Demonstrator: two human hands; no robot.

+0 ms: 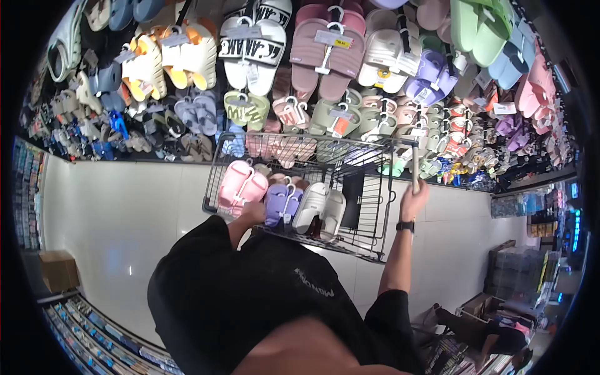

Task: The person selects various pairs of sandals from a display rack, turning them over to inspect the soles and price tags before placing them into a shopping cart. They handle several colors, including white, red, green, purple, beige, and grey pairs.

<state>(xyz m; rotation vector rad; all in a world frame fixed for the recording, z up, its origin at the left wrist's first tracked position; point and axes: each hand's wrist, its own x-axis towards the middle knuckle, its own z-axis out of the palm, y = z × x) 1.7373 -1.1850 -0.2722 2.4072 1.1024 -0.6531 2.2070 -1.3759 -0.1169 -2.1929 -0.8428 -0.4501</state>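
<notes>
A black wire shopping cart stands in front of me. My right hand is wrapped round its pale handle, with a dark watch on the wrist. At the cart's near side, my left hand is closed between pink slides and purple slides. What its fingers grip is hidden. White slides and greyish slides stand to the right of the purple pair in the cart. A brownish pair shows partly behind them.
A long wall of hanging slides and sandals runs behind the cart. Pale tiled floor lies on both sides. At left are a cardboard box and a packed shelf. Another person is at lower right, beside stacked goods.
</notes>
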